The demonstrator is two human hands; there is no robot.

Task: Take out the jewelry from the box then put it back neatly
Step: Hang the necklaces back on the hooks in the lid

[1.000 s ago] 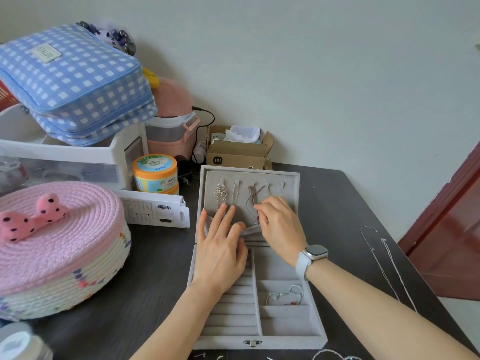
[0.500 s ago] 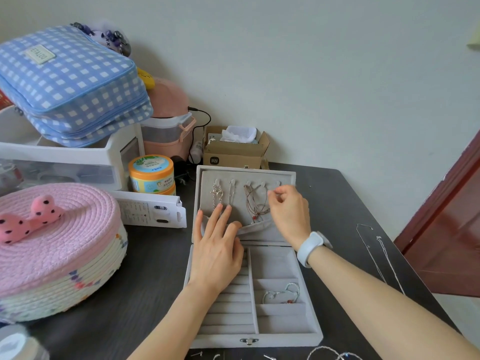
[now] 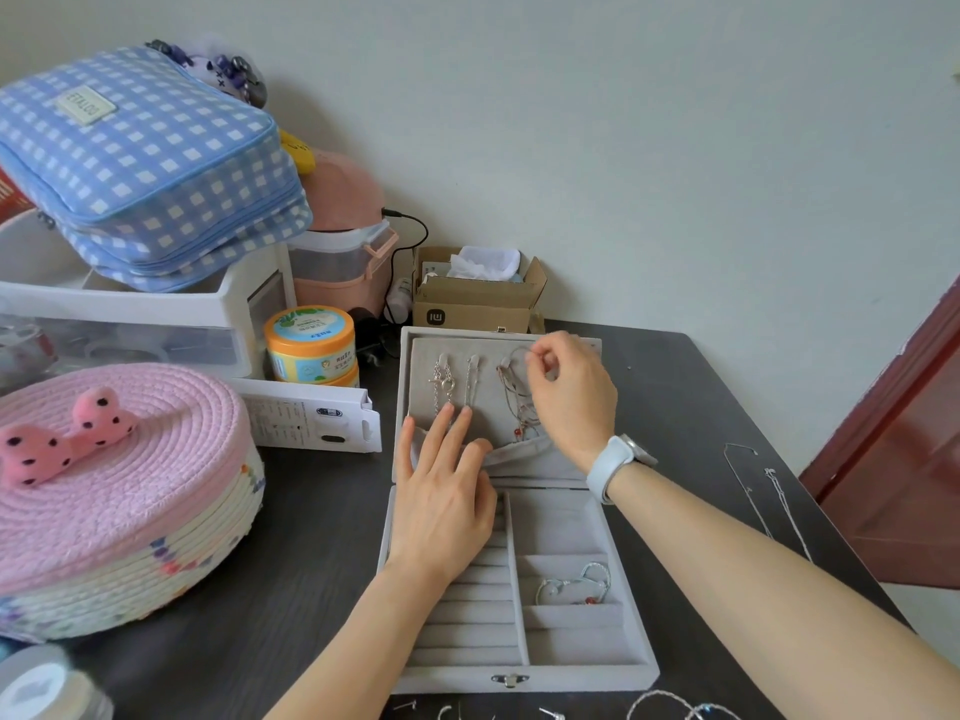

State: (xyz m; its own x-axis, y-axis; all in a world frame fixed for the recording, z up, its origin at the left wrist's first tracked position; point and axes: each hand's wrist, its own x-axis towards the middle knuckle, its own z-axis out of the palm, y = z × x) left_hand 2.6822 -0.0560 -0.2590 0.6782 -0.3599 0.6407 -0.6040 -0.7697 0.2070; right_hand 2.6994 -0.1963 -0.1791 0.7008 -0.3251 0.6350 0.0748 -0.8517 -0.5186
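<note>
1. My right hand (image 3: 569, 392) covers the upper right of the lid; I cannot make out the hook behind it.
2. Its thumb and forefinger pinch the top of a thin necklace (image 3: 514, 394), which hangs down the lid of the open jewelry box (image 3: 631, 672).
3. My left hand (image 3: 445, 493) lies flat, fingers straight, pressing the lid pocket (image 3: 519, 452).
4. A bracelet (image 3: 571, 589) sits in a right-side compartment.

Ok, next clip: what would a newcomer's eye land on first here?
Probably the open grey jewelry box at centre, both hands over its lid: the right hand pinches a reddish necklace at the hooks, and the left hand lies flat on the lid's pocket. Next, the pink woven basket at left and the blue gingham bag stacked behind it.
</note>
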